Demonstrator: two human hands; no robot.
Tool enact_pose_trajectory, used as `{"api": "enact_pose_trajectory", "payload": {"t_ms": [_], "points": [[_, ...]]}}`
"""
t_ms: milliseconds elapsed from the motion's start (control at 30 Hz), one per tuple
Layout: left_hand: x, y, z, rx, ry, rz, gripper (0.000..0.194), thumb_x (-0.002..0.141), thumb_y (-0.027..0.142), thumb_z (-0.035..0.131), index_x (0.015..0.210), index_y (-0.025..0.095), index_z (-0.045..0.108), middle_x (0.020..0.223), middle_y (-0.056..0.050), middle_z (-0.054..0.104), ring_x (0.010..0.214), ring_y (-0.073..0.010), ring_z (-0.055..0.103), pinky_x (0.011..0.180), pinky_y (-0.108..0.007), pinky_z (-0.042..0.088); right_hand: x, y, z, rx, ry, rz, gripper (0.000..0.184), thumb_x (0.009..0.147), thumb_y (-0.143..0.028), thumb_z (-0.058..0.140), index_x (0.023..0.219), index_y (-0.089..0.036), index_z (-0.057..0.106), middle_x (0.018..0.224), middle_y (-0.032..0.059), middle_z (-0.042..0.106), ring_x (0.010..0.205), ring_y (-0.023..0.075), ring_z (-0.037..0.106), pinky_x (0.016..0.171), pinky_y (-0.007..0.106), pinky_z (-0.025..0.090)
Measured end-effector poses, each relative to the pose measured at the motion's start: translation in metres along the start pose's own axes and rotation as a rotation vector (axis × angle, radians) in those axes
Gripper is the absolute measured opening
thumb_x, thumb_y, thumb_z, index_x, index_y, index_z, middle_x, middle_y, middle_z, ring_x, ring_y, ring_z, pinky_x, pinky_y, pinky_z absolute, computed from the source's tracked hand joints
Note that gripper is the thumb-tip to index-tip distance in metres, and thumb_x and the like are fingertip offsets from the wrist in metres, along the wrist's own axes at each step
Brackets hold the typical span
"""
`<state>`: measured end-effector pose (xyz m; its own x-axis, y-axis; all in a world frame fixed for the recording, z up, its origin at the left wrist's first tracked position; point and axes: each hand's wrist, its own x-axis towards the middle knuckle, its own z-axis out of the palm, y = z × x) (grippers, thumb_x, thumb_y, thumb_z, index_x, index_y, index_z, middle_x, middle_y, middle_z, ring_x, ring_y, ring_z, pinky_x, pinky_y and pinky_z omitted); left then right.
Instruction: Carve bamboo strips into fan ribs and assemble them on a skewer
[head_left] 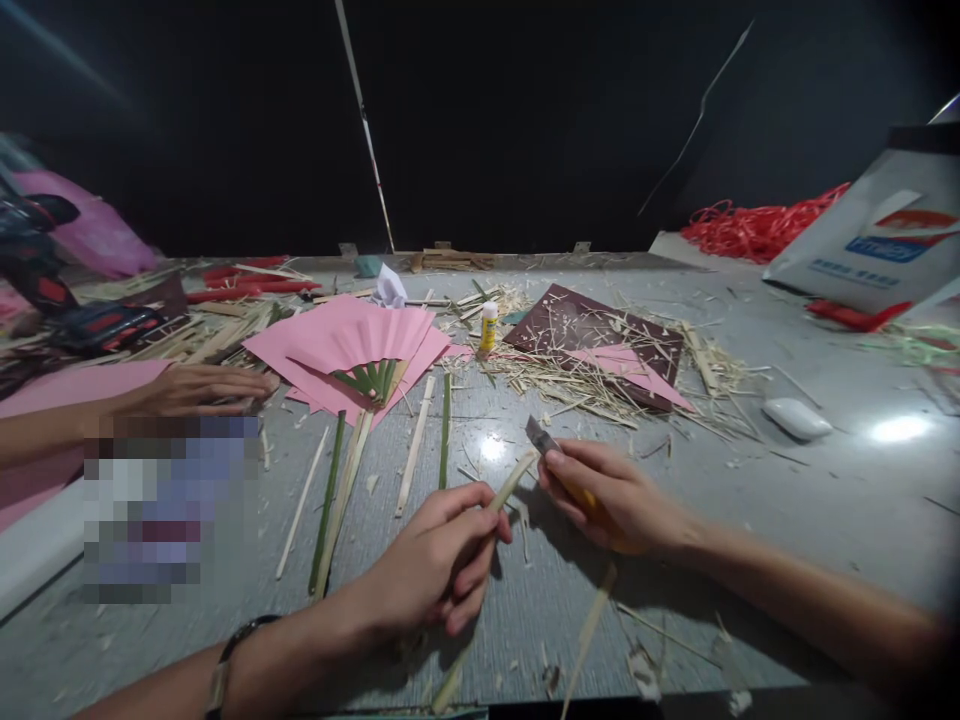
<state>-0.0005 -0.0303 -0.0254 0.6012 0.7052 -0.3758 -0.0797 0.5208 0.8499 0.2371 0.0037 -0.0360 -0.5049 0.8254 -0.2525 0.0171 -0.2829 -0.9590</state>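
My left hand [450, 555], with a dark band on its wrist, is closed around a thin bamboo strip [516, 478]. The strip's upper end points up and right, and its lower end shows below the hand. My right hand [615, 490] grips a utility knife [589, 500] with a yellow handle. Its blade is out and stands just above the strip's tip; I cannot tell whether they touch. Left of my hands lie several cut bamboo strips [415, 445], some green. Beyond them a pink pleated paper fan [360, 340] with green bamboo ribs rests on pink paper.
A co-worker's hand [202, 388] lies at the left near a cordless drill [67, 290]. A glue stick [488, 328] stands by bamboo shavings and a dark brown sheet [555, 325]. At the right are a white mouse-shaped object [796, 418], red ribbon [757, 232] and a white bag [870, 230].
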Motion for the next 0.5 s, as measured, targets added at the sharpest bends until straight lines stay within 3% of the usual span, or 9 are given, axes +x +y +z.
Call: {"api": "enact_pose_trajectory", "payload": {"t_ms": [200, 367, 500], "points": [[-0.0005, 0.0006, 0.0013, 0.002, 0.002, 0.001, 0.024, 0.101, 0.039, 0.049, 0.086, 0.022, 0.055, 0.045, 0.01, 0.04, 0.027, -0.0054, 0.037, 0.029, -0.013, 0.026, -0.0035, 0.0, 0.0023, 0.066, -0.022, 0.006, 0.041, 0.104, -0.055, 0.06, 0.089, -0.017, 0.061, 0.057, -0.0063, 0.052, 0.036, 0.0048, 0.042, 0.033, 0.013, 0.032], [-0.0014, 0.0021, 0.0026, -0.013, 0.04, 0.011, 0.022, 0.104, 0.04, 0.043, 0.099, 0.023, 0.055, 0.044, 0.011, 0.041, 0.025, -0.0071, 0.038, 0.027, -0.014, 0.022, -0.0033, 0.0008, 0.0033, 0.09, -0.092, 0.029, 0.04, 0.107, -0.053, 0.054, 0.092, -0.017, 0.062, 0.055, -0.0063, 0.052, 0.036, 0.0057, 0.042, 0.036, 0.014, 0.033], [-0.0018, 0.0038, 0.0033, -0.012, 0.056, 0.022, 0.021, 0.104, 0.038, 0.043, 0.095, 0.023, 0.055, 0.046, 0.01, 0.043, 0.025, -0.0065, 0.039, 0.027, -0.014, 0.022, -0.0039, 0.0029, 0.0038, 0.082, -0.107, 0.051, 0.042, 0.106, -0.055, 0.055, 0.093, -0.016, 0.062, 0.056, -0.0058, 0.053, 0.037, 0.006, 0.042, 0.035, 0.015, 0.033]]}}
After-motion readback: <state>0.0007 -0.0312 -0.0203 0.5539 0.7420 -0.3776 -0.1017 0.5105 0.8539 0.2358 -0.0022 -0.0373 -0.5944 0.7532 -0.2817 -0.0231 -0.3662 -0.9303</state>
